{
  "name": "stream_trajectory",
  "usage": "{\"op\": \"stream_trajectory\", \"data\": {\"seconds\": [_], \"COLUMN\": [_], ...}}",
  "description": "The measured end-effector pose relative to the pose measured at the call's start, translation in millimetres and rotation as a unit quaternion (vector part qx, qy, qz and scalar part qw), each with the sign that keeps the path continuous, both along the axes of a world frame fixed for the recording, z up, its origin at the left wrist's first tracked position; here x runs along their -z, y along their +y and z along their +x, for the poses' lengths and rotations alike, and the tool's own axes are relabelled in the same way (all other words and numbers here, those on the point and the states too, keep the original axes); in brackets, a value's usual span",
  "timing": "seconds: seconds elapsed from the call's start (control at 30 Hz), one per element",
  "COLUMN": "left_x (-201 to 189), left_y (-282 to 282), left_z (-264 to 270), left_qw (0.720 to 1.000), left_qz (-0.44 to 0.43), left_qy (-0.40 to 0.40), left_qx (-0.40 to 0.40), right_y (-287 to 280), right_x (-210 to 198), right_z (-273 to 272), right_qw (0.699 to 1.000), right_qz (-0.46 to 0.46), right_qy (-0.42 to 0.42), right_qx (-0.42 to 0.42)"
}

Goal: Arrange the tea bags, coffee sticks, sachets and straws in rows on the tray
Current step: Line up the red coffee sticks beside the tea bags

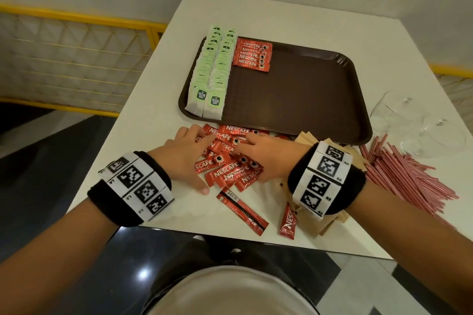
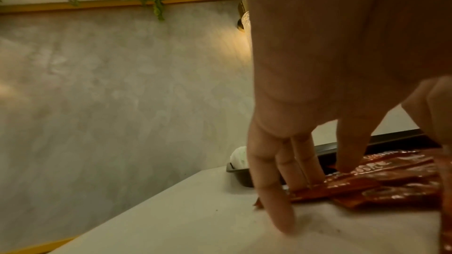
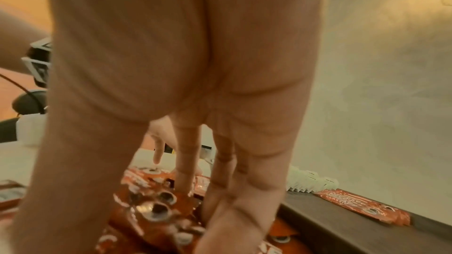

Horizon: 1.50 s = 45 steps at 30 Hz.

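Observation:
A brown tray (image 1: 294, 89) lies on the white table. Two rows of green tea bags (image 1: 210, 71) fill its left side, with a short row of red coffee sticks (image 1: 252, 55) beside them. A loose pile of red coffee sticks (image 1: 230, 161) lies on the table in front of the tray. My left hand (image 1: 190, 147) and right hand (image 1: 263, 153) both rest on this pile with fingers straight and spread. In the left wrist view the fingertips (image 2: 344, 165) press on the sticks (image 2: 379, 181). Brown sachets (image 1: 330, 220) lie under my right wrist. Pink straws (image 1: 409, 174) are scattered at the right.
Two stray coffee sticks (image 1: 243, 212) lie near the table's front edge. Clear glasses (image 1: 409, 120) stand right of the tray, beyond the straws. A yellow railing (image 1: 76, 18) runs left of the table. The tray's middle and right side are bare.

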<state>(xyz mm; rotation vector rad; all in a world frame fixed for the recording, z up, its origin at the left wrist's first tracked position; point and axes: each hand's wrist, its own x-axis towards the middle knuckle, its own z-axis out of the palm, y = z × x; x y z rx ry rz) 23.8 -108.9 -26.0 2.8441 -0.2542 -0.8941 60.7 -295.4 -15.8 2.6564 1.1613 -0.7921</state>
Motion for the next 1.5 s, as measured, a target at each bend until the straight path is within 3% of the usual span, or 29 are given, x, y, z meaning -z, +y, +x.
{"op": "stream_trajectory", "data": {"seconds": [0.27, 0.43, 0.57, 0.77, 0.93, 1.07, 1.2, 1.27, 1.33, 1.37, 1.5], "left_x": [-3.9, -1.7, -3.6, -25.8, -31.0, -27.3, -29.3, -30.8, -33.6, -35.7, -30.5], "left_y": [6.1, 5.7, 16.5, 43.7, 53.3, 48.5, 40.9, 32.4, 16.2, 7.4, -10.0], "left_z": [6.2, 5.5, 6.8, 9.0, 8.6, 8.2, 8.6, 10.6, 13.0, 15.1, 26.3], "left_qw": [0.999, 0.999, 0.999, 0.988, 0.928, 0.868, 0.79, 0.77, 0.752, 0.748, 0.702], "left_qz": [-0.039, 0.0, 0.002, -0.1, -0.269, -0.378, -0.504, -0.552, -0.591, -0.598, -0.613], "left_qy": [-0.029, -0.035, -0.033, -0.033, -0.029, -0.035, -0.038, -0.046, -0.064, -0.074, -0.112], "left_qx": [0.002, 0.013, -0.01, -0.116, -0.255, -0.319, -0.347, -0.318, -0.285, -0.278, -0.344], "right_y": [16.4, 23.7, 21.5, 11.8, 9.9, 7.5, 9.9, 18.5, 31.1, 38.4, 56.0], "right_x": [6.6, 15.7, 16.9, -3.3, -5.6, -15.6, -30.9, -38.7, -43.7, -44.9, -40.0], "right_z": [-10.5, -20.3, -15.1, -1.5, 8.8, 15.7, 23.1, 21.1, 15.3, 11.6, 3.5], "right_qw": [0.996, 0.985, 0.984, 0.986, 0.981, 0.955, 0.897, 0.846, 0.816, 0.817, 0.882], "right_qz": [-0.009, 0.003, 0.031, 0.115, 0.151, 0.214, 0.317, 0.391, 0.427, 0.426, 0.358], "right_qy": [-0.087, -0.167, -0.172, -0.118, -0.066, 0.006, 0.098, 0.18, 0.242, 0.258, 0.208], "right_qx": [-0.027, -0.041, -0.026, 0.021, 0.099, 0.205, 0.291, 0.316, 0.307, 0.291, 0.224]}}
